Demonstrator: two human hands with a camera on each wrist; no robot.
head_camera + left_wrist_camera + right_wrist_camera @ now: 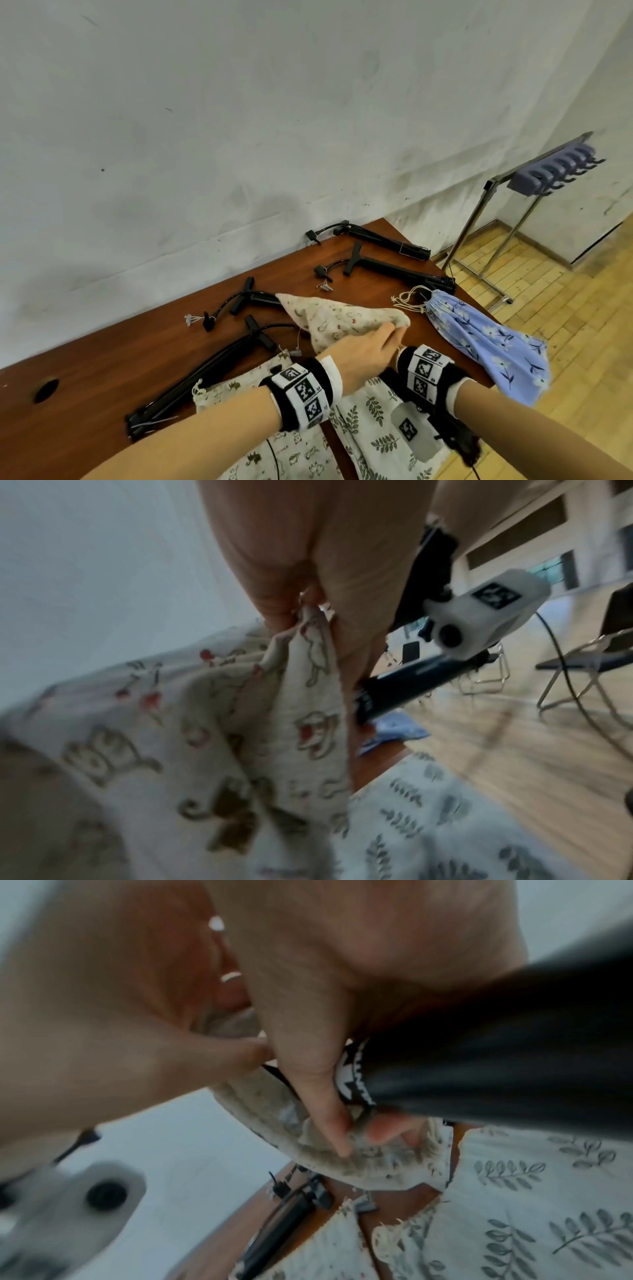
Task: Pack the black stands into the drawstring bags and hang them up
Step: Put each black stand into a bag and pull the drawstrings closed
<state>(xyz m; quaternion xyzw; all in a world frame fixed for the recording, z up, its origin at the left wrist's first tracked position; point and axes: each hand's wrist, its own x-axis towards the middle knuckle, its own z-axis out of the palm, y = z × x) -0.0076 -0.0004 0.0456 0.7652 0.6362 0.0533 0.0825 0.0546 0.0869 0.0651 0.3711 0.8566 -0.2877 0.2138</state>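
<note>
My left hand (387,337) pinches the mouth edge of a cream animal-print drawstring bag (339,322), which hangs lifted above the brown table (85,411). The pinch shows close up in the left wrist view, fingertips (284,610) on the cloth (274,723). My right hand (342,1131) grips a black stand (496,1056) whose end sits at the bag's mouth, with its fingertips on the fabric (342,1161). In the head view the left hand hides the right one. Several more black stands lie on the table, such as the stand (397,270) and the stand (205,373).
A blue floral bag (486,342) with a stand end in its mouth lies at the table's right edge. A leaf-print bag (373,431) and another animal-print bag (294,452) lie flat near me. A metal rack with hooks (555,168) stands on the wooden floor to the right.
</note>
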